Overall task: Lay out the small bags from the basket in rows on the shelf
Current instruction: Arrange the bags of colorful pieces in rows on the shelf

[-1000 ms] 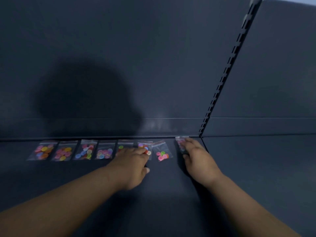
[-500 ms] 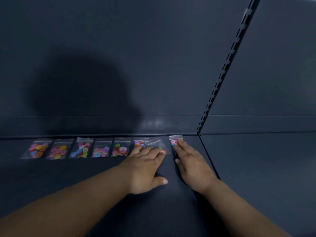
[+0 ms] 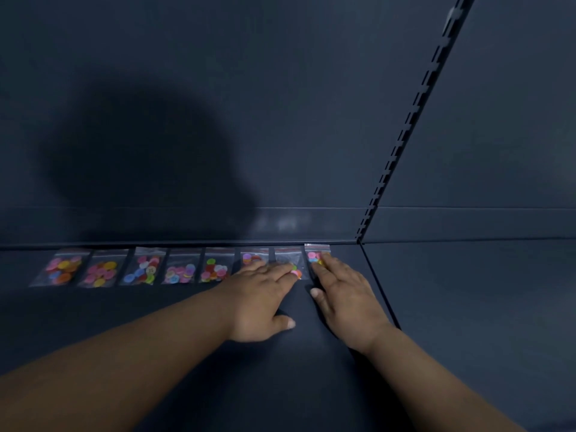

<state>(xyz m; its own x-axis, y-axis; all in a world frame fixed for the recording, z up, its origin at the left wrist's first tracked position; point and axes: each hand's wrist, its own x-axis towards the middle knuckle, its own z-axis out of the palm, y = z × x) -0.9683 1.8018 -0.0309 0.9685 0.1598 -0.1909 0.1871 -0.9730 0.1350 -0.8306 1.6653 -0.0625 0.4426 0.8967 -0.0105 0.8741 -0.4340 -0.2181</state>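
Across the dark shelf (image 3: 311, 363), one back row of eight small bags (image 3: 146, 269) is laid. More rows are judged outstanding, the basket unseen. The left hand (image 3: 261, 294) is laid flat on the seventh bag (image 3: 285, 260), the right hand (image 3: 343, 294) on the eighth bag (image 3: 313, 254); nothing is gripped.

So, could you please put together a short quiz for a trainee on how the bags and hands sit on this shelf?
1. True or false: the small bags lie in one row along the back of the shelf.
2. How many bags are in that row?
3. The rightmost bag is touched by: A) the left hand B) the right hand C) neither.

Key: 1 true. 2 eight. 3 B: the right hand's straight fingers rest on it, while the left hand lies flat over the two bags beside it.
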